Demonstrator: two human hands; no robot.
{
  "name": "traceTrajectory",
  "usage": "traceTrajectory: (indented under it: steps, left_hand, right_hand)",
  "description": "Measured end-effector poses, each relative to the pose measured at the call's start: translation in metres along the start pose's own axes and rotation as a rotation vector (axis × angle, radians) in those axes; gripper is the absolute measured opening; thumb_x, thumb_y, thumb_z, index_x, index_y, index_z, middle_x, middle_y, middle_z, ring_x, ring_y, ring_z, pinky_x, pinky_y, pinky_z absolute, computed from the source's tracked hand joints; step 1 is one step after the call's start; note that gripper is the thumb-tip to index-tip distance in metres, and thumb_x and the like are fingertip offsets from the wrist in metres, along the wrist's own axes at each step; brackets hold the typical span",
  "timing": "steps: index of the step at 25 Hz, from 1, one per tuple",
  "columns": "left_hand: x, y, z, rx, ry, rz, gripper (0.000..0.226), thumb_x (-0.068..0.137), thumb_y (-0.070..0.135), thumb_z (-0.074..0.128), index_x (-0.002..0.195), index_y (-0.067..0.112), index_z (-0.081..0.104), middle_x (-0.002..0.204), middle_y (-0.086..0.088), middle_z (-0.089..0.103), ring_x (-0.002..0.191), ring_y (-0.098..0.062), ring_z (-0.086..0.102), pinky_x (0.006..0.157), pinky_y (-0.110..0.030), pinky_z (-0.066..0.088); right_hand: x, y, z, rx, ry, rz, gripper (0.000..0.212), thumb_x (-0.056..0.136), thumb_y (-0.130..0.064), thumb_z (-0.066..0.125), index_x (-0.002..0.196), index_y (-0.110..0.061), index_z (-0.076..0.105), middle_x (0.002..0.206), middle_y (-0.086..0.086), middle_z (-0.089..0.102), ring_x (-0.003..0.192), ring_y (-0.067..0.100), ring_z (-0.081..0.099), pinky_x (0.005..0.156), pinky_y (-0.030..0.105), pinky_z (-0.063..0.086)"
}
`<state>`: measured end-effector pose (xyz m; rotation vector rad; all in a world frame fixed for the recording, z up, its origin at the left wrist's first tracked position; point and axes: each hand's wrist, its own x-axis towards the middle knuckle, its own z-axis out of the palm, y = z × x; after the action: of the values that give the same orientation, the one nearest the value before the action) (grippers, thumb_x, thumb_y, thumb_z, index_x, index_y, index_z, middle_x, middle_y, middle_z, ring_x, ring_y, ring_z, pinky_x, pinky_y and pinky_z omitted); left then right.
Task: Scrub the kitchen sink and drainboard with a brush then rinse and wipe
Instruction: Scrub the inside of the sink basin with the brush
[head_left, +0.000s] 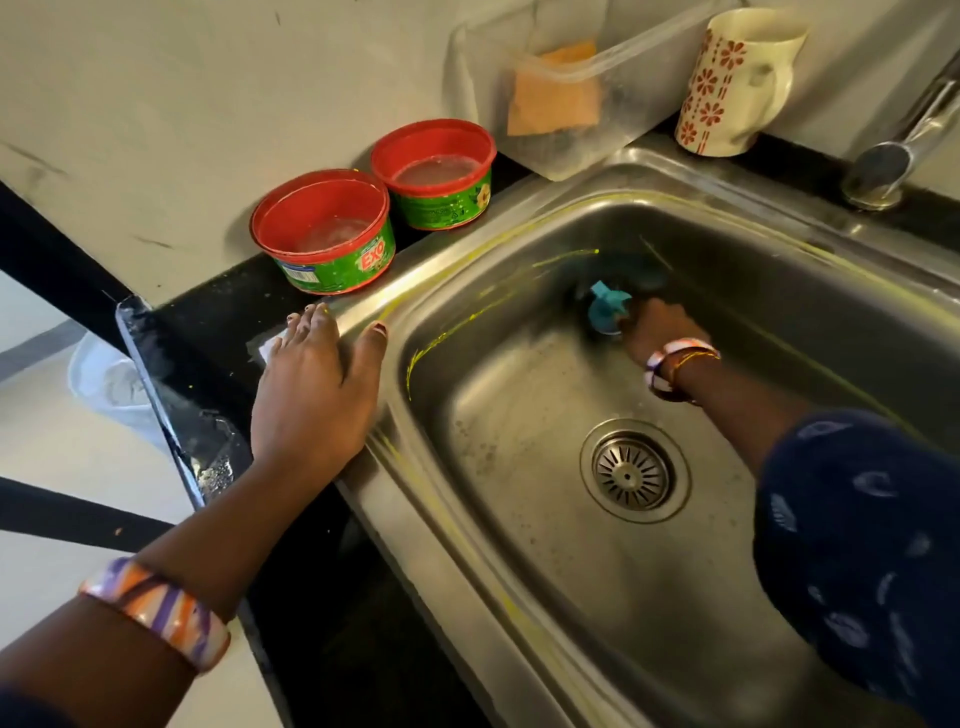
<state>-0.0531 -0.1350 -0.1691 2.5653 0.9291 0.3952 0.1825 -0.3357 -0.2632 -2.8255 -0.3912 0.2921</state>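
Note:
The steel sink (519, 467) fills the middle and right, with yellow soap streaks along its rim and far wall. Down inside the basin my right hand (660, 332) grips a teal brush (608, 306) against the far-left corner; hand and brush are blurred by motion. My left hand (311, 389) rests flat on the sink's left rim with its fingers spread, partly over a white scrap on the black counter. The round drain strainer (631, 470) lies in the basin floor near my right forearm.
Two red-and-green soap tubs (324, 236) (434, 174) stand on the black counter behind the sink. A clear plastic box (566, 98) with an orange sponge leans on the wall. A flowered mug (732, 83) and the tap (893, 156) are at the back right.

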Motion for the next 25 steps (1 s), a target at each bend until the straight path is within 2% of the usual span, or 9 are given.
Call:
traceTrajectory:
  steps: [4,5,7,9,12,16,19,23,25]
  left_hand:
    - [0.000,0.000,0.000,0.005,-0.003,0.003,0.060,0.096,0.038,0.037,0.142,-0.001,0.033,0.149,-0.018,0.032,0.141,-0.026,0.023,0.115,-0.036,0.020]
    - [0.000,0.000,0.001,0.013,-0.003,0.007,0.060,0.096,0.038,0.037,0.141,-0.002,0.033,0.149,-0.018,0.032,0.142,-0.026,0.023,0.115,-0.036,0.019]
    - [0.000,0.000,0.001,0.022,-0.009,0.017,0.061,0.096,0.039,0.037,0.142,-0.002,0.031,0.149,-0.019,0.031,0.142,-0.026,0.021,0.115,-0.036,0.018]
    - [0.001,0.000,0.001,0.029,-0.011,0.015,0.062,0.097,0.040,0.036,0.143,-0.001,0.030,0.150,-0.017,0.030,0.142,-0.025,0.020,0.115,-0.035,0.017]
    - [0.000,0.001,0.001,0.041,-0.008,0.036,0.063,0.097,0.041,0.035,0.143,-0.001,0.029,0.150,-0.017,0.029,0.143,-0.025,0.019,0.115,-0.035,0.017]
    - [0.001,0.000,0.000,0.037,-0.020,0.064,0.062,0.098,0.039,0.035,0.142,-0.003,0.030,0.149,-0.019,0.029,0.142,-0.028,0.021,0.115,-0.038,0.018]
    - [0.003,-0.003,0.000,0.026,-0.016,0.080,0.057,0.098,0.036,0.037,0.133,-0.009,0.041,0.141,-0.026,0.039,0.134,-0.037,0.032,0.112,-0.046,0.026]
    - [0.006,-0.007,0.000,0.020,-0.032,0.095,0.059,0.097,0.039,0.036,0.126,-0.013,0.045,0.134,-0.031,0.044,0.127,-0.043,0.037,0.105,-0.052,0.032]
    - [0.007,-0.008,0.000,0.010,-0.031,0.096,0.061,0.097,0.040,0.034,0.126,-0.013,0.044,0.133,-0.031,0.044,0.128,-0.043,0.037,0.106,-0.052,0.032]
  right_hand:
    - [-0.076,-0.061,0.041,0.291,-0.240,-0.399,0.033,0.096,-0.018,0.046,0.126,-0.010,0.057,0.124,0.017,0.061,0.115,0.030,0.057,0.094,0.032,0.041]
    - [-0.104,-0.076,0.052,0.250,-0.305,-0.501,0.036,0.096,-0.023,0.045,0.130,-0.015,0.053,0.122,0.017,0.061,0.113,0.031,0.058,0.091,0.033,0.043]
    - [-0.115,-0.079,0.053,-0.055,-0.226,-0.636,0.043,0.098,-0.034,0.037,0.140,-0.023,0.038,0.122,0.017,0.058,0.110,0.034,0.057,0.085,0.036,0.045]
    - [-0.075,-0.055,0.032,-0.280,-0.093,-0.541,0.044,0.100,-0.035,0.029,0.142,-0.022,0.032,0.122,0.018,0.057,0.109,0.034,0.057,0.083,0.036,0.045]
    - [-0.017,-0.014,-0.007,-0.401,0.044,-0.249,0.037,0.099,-0.028,0.032,0.130,-0.014,0.048,0.124,0.017,0.057,0.111,0.035,0.057,0.087,0.037,0.046]
    - [-0.027,0.008,-0.015,-0.396,-0.010,-0.129,0.032,0.092,-0.022,0.048,0.120,-0.011,0.058,0.123,0.014,0.060,0.110,0.033,0.060,0.089,0.036,0.048]
    - [-0.068,0.045,-0.049,-0.581,-0.189,0.011,0.030,0.084,-0.013,0.056,0.112,-0.010,0.064,0.118,0.009,0.065,0.108,0.026,0.062,0.088,0.031,0.049]
    - [-0.155,0.076,-0.079,-0.776,-0.586,0.136,0.008,0.086,-0.009,0.053,0.083,-0.015,0.057,0.086,0.005,0.054,0.083,0.010,0.051,0.079,0.024,0.048]
    - [-0.175,0.073,-0.072,-0.755,-0.643,0.080,0.011,0.089,-0.012,0.051,0.090,-0.009,0.062,0.080,0.004,0.051,0.082,0.008,0.048,0.071,0.018,0.049]
